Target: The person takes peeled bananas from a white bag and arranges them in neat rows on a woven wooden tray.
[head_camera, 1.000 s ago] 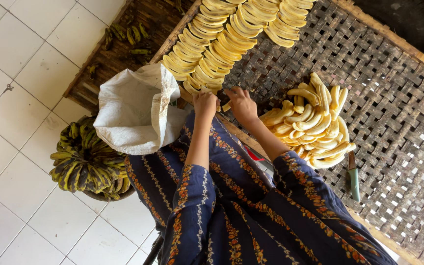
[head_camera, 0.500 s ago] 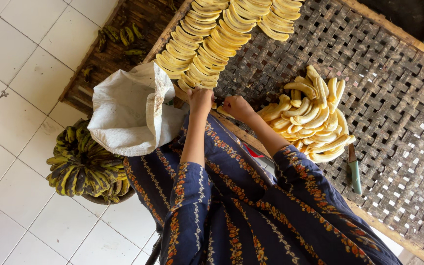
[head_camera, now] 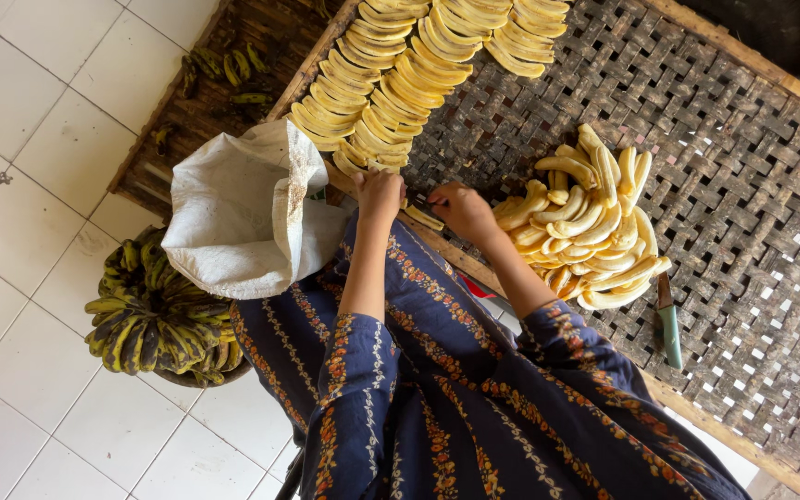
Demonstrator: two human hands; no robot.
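My left hand (head_camera: pixel 380 193) is curled at the near end of rows of pale yellow peeled banana slices (head_camera: pixel 391 65) laid out on a woven bamboo tray (head_camera: pixel 743 185). Just to its right, my right hand (head_camera: pixel 463 211) is also curled. A short peeled banana piece (head_camera: pixel 423 218) sits between the two hands and touches both. Whether a blade is in my right hand I cannot tell. A heap of whole peeled bananas (head_camera: pixel 594 222) lies right of my right hand.
A green-handled knife (head_camera: pixel 668 324) lies on the tray near its wooden edge. A white sack (head_camera: pixel 233 213) stands open at my left. A basket of green-black unpeeled bananas (head_camera: pixel 150 315) rests on the white tiled floor. Another woven tray with dark peels (head_camera: pixel 224 74) is behind.
Both hands have stayed close together at the tray's edge, shifting slightly toward the rows of slices. The view has drifted a little; the rest is unmoved.
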